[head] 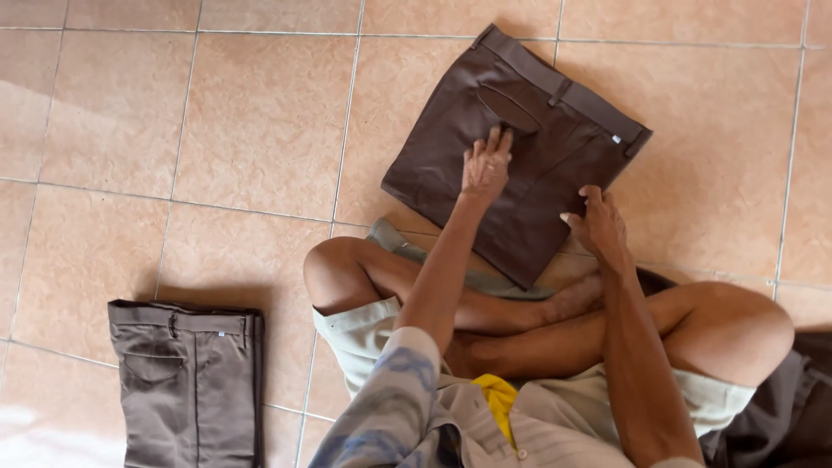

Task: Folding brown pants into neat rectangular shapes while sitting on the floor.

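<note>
Down on a tiled floor (260,113) a person sits cross-legged, both arms stretched toward folded brown trousers (520,147) that lie in the upper middle of the frame, just past the knees. The trousers form a squarish packet turned at an angle, waistband and belt loops toward the upper right, a back pocket showing near the top.

The left hand (485,165) lies flat on the packet, fingers spread and pointing up the frame toward the pocket; it presses on the cloth and grips nothing. The right hand (598,225) sits at the packet's lower right edge, fingers bent and touching the cloth. Whether it pinches the edge or only rests there cannot be told from this angle.

At the lower left of the frame, well apart from the hands, lies a second folded pair, grey-brown trousers (191,381), with the waistband uppermost and a pocket on the left side. A dark heap of cloth (797,407) shows at the lower right edge, beside the person's knee. The person wears pale shorts (364,334) and a patterned shirt with a yellow patch at the chest.
</note>
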